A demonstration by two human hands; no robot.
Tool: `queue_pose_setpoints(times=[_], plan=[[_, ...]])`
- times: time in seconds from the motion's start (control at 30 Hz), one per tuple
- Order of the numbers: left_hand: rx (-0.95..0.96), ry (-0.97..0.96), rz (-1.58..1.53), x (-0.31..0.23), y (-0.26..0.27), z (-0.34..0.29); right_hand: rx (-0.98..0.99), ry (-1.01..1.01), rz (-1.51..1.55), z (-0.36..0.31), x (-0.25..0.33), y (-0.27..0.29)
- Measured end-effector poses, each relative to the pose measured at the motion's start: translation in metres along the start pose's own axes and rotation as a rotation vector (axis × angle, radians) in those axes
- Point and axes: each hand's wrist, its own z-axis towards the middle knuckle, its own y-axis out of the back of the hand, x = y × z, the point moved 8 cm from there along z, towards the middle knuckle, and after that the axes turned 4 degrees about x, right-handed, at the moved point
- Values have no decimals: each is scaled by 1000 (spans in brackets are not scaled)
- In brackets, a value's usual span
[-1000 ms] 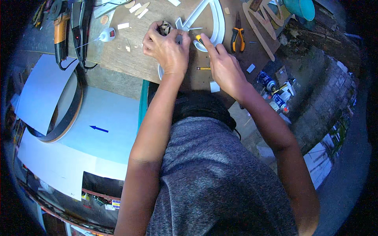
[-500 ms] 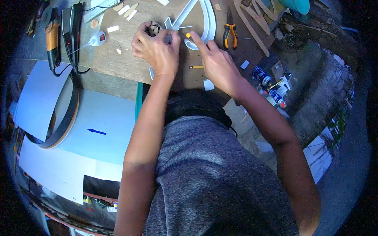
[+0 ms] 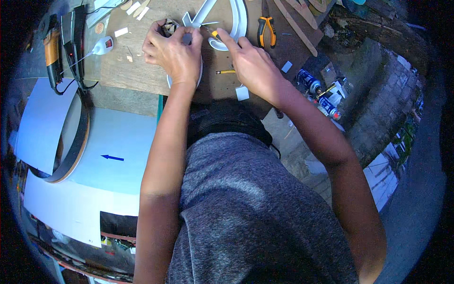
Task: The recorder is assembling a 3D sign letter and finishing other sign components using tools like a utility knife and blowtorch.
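Observation:
A white, curved channel-shaped frame [image 3: 241, 21] lies on the brown board, with a pointed corner beside my hands. My left hand [image 3: 177, 59] is closed over the left part of the frame, thumb and fingers curled down. White curved edges show below its palm. A roundish piece patterned in dark and light wood tones [image 3: 169, 27] sits by its fingertips, partly covered. My right hand [image 3: 255, 66] grips a tool with a yellow-and-black handle [image 3: 216, 34], index finger stretched along it. The thin front of the tool points toward the frame's corner; its exact kind is unclear.
Orange-and-black pliers [image 3: 266, 31] lie right of the frame. A white glue bottle [image 3: 101, 46] and an orange-and-black power tool [image 3: 52, 49] lie left. Blue cans [image 3: 309, 81] stand off the board at right. White sheets [image 3: 113, 137] spread at lower left.
The whole view has shifted, so the bench items sit further left and slightly higher. Both hands keep nearly the same places at the frame, and more white edge shows under the left hand.

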Motion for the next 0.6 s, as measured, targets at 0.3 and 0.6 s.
queue_pose_setpoints(times=[0.3, 0.6], plan=[[16, 12, 23, 2, -3, 1, -17, 39, 2, -1, -1, -2], [11, 12, 11, 4, -4, 0, -30, 31, -66, -2, 1, 2]])
